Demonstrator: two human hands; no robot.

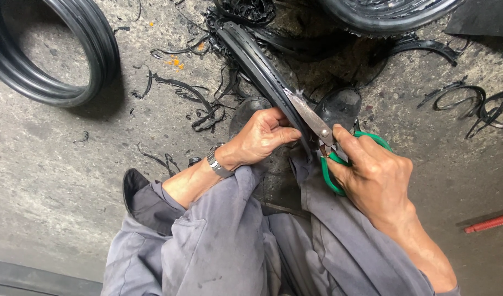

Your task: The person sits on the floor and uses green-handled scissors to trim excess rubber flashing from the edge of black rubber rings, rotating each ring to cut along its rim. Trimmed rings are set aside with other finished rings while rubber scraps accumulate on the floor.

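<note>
Now left hand (260, 137) grips black rubber strip (257, 60); right hand (374, 175) clasps green-handled scissors (323, 140).

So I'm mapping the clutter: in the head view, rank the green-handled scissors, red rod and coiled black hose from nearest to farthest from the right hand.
1. Green-handled scissors: held in the right hand.
2. Red rod: floor, right edge.
3. Coiled black hose: far top left.

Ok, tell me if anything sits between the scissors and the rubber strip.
Nothing visible does. The scissors in the right hand have their blades right at the edge of the rubber strip. The left hand grips the strip just beside the blades, not between them.
</note>
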